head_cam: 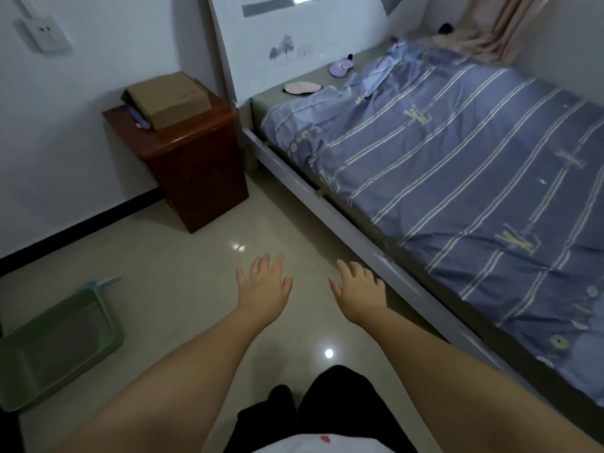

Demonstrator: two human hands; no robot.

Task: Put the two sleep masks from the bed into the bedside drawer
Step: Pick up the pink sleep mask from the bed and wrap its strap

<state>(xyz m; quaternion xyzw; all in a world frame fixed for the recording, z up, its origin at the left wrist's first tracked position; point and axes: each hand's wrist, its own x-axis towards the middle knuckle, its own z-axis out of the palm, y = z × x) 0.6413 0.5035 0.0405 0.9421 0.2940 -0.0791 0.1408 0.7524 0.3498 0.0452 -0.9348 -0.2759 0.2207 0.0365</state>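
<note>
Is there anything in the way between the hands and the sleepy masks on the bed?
Nothing visible blocks them. The left hand and right hand hang open over bare floor, and the pink mask and purple mask lie uncovered near the headboard.

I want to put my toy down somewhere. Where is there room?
The floor is bare between the wooden nightstand, the green bin and the bed frame. The striped quilt is open too. The nightstand top is crowded by a cardboard box; two sleep masks lie by the headboard.
</note>
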